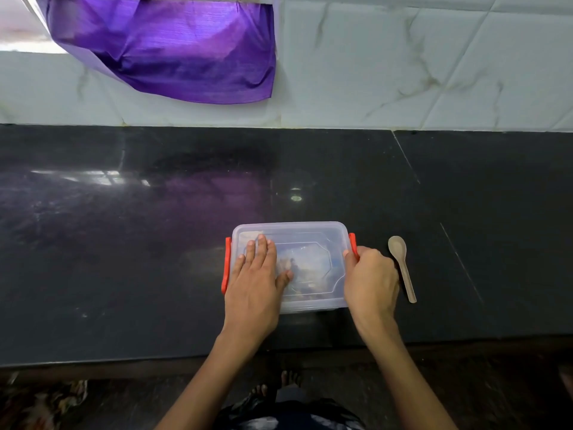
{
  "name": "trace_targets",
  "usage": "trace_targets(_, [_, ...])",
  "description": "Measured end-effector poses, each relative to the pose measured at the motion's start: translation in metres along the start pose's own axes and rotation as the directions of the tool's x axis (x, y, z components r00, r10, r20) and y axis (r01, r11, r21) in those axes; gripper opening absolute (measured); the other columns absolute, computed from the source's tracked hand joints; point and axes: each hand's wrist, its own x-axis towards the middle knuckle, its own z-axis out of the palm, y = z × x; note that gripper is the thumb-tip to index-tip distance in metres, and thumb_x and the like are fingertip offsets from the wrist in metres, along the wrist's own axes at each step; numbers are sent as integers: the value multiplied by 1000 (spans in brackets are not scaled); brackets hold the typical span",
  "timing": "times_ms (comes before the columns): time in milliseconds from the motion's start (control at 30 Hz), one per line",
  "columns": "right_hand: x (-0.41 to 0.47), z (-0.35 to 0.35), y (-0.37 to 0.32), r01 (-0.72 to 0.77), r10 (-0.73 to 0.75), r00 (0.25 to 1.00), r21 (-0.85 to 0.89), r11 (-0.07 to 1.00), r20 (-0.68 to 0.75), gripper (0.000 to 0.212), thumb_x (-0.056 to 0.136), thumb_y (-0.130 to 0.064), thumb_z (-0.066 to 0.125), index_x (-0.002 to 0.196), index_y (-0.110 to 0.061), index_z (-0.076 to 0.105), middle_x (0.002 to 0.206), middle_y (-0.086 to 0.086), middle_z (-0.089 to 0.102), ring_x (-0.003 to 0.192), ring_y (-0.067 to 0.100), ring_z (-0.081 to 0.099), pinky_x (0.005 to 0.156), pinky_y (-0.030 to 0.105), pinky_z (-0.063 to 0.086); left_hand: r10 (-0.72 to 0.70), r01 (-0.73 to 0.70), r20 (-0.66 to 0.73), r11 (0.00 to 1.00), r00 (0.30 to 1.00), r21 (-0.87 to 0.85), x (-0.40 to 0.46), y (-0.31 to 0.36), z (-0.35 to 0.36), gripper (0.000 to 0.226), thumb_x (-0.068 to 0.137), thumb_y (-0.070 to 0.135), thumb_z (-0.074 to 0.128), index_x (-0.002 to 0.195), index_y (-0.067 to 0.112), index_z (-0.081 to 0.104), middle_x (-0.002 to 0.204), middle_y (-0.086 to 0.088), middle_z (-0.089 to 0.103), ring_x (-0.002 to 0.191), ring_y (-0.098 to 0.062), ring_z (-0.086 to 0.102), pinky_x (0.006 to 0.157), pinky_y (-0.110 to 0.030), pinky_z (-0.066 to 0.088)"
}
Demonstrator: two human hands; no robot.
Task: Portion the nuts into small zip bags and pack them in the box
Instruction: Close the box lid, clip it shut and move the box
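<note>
We have the clear plastic box (313, 243) sitting near the counter's (124, 259) front edge, lid on, with blurry bagged contents showing through and red clips (227, 265) on both short ends. Our left hand (255, 274) lies flat on the lid's left half, fingers straight and pressed together, thumb out to the side; our right hand (370, 277) curls its fingers around the right-end clip, thumb on top. A wooden spoon (402, 266) lies just right of the box, bowl toward the tiled wall (403, 72).
</note>
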Motion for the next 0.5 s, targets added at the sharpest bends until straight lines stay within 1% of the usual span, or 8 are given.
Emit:
trace_targets(100, [-6,-4,-4,25,-25,1000,4,1000,14,33,98,-33,46,95,-8,67,79,6,66,73,19,64,64,31,53,24,-28,-35,993,999,-118,-1,0,-1,64,101,43,31,153,18,4,161,4,-4,145,-6,-9,114,-22,-8])
trace_targets(167, [-3,-14,2,9,-17,998,120,993,67,41,98,-33,44,86,-1,67,74,12,56,69,25,63,66,39,54,2,-42,-102,920,995,-390,-6,1,-8,61,98,35,45,151,20,19,160,9,9,142,-1,-3,111,-14,-5])
trace_targets(233, [6,-26,8,-114,61,981,291,950,185,47,100,-32,40,87,6,65,96,26,53,77,28,65,64,36,50,-62,-114,-278,810,959,-575,-11,-4,-18,52,97,23,52,146,21,35,155,9,26,144,-6,14,114,-13,8])
trace_targets(267, [12,-30,13,-188,88,961,383,905,263,44,101,-30,39,96,4,65,114,25,55,78,22,66,61,29,50,-121,-144,-367,775,922,-615,-13,-8,-23,48,96,17,52,143,19,41,152,8,34,142,-8,26,115,-19,18])
trace_targets(333, [24,-32,24,-330,130,917,537,776,377,32,101,-23,42,119,-4,60,124,15,60,78,9,64,59,19,50,-273,-132,-437,703,857,-699,-12,-20,-33,43,97,9,50,139,15,46,142,7,45,132,-6,42,109,-24,33])
trace_targets(400, [30,-32,30,-415,151,886,602,682,439,29,98,-16,48,124,-8,57,117,11,64,82,10,65,62,21,52,-424,-11,-306,571,852,-821,-6,-36,-36,40,98,9,49,137,14,48,134,7,50,121,-6,49,102,-23,38])
trace_targets(467, [32,-31,36,-469,117,844,613,636,524,26,96,-12,52,120,-9,60,107,8,69,85,15,68,64,25,54,-495,172,-17,333,869,-927,-1,-49,-35,30,98,12,51,127,13,56,122,-3,62,104,-12,60,90,-27,49])
trace_targets(500, [31,-30,37,-490,86,818,612,621,569,24,95,-11,53,116,-10,63,101,7,71,85,17,69,65,27,55,-470,272,150,203,870,-941,-1,-52,-35,23,97,14,52,118,11,61,109,-6,67,92,-14,63,79,-28,54])
